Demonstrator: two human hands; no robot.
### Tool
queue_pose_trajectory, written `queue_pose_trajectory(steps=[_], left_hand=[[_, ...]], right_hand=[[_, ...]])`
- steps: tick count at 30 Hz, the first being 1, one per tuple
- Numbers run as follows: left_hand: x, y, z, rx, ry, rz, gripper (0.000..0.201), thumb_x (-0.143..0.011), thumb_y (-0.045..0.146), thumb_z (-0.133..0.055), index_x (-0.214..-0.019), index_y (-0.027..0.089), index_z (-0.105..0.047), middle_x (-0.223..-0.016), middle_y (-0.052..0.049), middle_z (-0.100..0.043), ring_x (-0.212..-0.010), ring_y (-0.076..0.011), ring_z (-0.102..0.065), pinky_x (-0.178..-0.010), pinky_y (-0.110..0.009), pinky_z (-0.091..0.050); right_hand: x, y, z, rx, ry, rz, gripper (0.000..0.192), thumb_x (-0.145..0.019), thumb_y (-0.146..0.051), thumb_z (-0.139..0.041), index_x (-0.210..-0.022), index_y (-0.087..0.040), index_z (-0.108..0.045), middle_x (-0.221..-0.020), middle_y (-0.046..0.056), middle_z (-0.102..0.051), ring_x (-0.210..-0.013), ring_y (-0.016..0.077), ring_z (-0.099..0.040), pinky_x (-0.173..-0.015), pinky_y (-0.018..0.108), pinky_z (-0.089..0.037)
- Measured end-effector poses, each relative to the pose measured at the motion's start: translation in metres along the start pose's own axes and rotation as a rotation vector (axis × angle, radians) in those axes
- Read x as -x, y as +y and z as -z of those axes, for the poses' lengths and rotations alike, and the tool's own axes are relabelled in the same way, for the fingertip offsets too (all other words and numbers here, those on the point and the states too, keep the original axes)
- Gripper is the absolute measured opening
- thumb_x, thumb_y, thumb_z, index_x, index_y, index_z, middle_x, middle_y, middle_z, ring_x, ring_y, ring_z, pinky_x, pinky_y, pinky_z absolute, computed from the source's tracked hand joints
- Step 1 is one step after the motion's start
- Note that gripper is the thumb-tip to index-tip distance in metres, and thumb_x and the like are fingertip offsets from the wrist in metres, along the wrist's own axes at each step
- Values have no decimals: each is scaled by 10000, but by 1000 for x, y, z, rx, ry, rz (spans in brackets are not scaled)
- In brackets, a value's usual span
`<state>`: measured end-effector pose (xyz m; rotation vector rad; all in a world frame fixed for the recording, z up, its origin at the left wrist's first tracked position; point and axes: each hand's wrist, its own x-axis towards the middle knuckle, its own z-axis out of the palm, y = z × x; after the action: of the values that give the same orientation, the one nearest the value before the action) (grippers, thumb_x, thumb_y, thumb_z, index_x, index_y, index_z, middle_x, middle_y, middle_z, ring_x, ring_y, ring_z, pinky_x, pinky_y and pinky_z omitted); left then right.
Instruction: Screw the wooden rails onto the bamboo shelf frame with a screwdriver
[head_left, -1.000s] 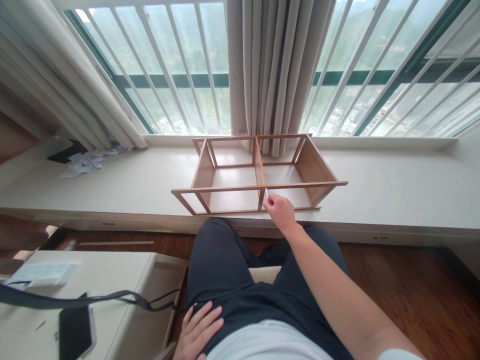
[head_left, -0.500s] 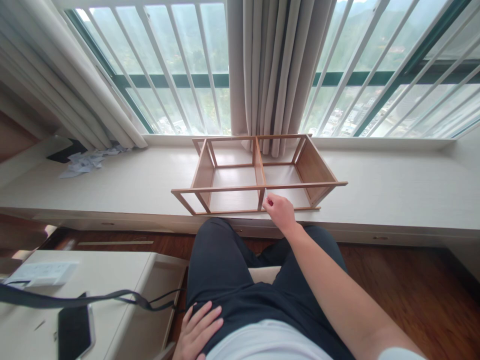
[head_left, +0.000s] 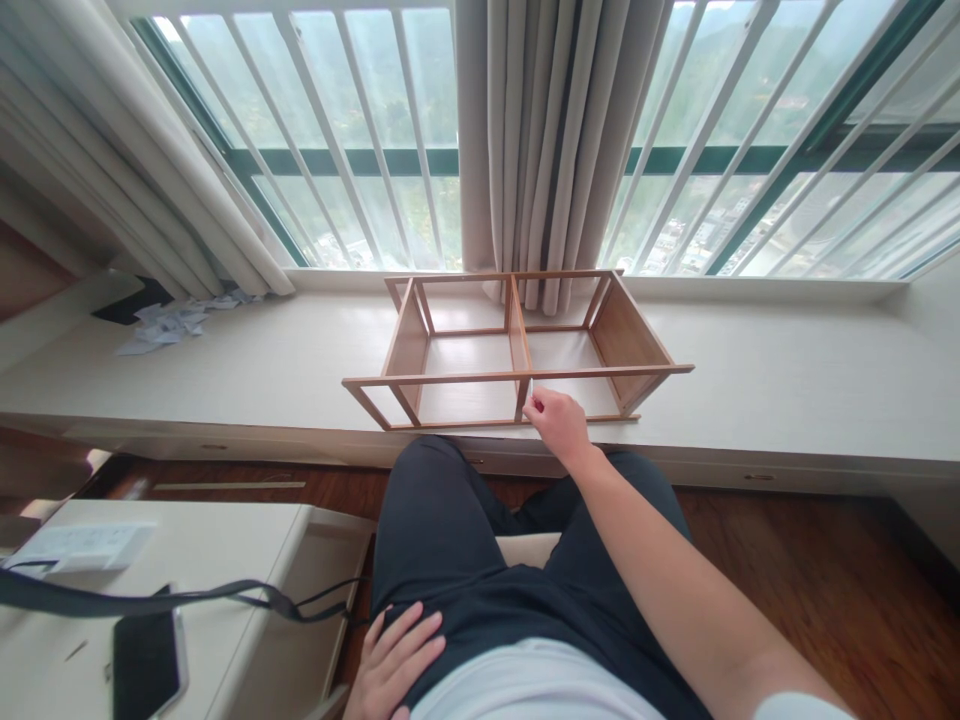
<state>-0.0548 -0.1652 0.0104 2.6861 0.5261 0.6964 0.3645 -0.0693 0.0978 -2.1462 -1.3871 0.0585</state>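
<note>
A brown wooden shelf frame lies on its side on the white window ledge in front of me. My right hand is closed at its near side, by the middle crosspiece. A thin, pale, silvery rod sticks up from the pinched fingers, close under the near rail; its lower part is hidden in my hand, so I cannot tell its exact kind. My left hand rests flat on my left thigh with the fingers stretched out, holding nothing.
Crumpled white paper lies at the ledge's left end. A white cabinet at my lower left bears a phone and a power strip. A dark strap crosses above it. A grey curtain hangs behind the frame.
Almost everything stays put. My right hand has shifted very slightly at the same spot on the frame; my left hand has not moved.
</note>
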Motion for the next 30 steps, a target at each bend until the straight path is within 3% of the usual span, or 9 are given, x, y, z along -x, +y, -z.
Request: queue_pose_trajectory(steps=[17,30], left_hand=[[4,0,-1,-8,-14,27,535,-1035,468,-228,-1395,320,-595,-1375,-24,-644,-1364,-221,-511,-1220,-421,-238],[6,1,-2,11,-18,56,539,-1032,484,-223,-1403,331,-583,-1374,-23,-644,-1358,-228,-517,-1218,-431,-243]], right_hand=[[-5,0,2,138,-71,63,222,-915,-274,-520,-719,-208,-602,-685,12,-602,-592,143,-383,-580,301,-149],[-10,10,9,111,-41,81,216,-872,-265,-547,-668,-201,-584,-641,11,-563,-592,145,-383,-581,295,-166]])
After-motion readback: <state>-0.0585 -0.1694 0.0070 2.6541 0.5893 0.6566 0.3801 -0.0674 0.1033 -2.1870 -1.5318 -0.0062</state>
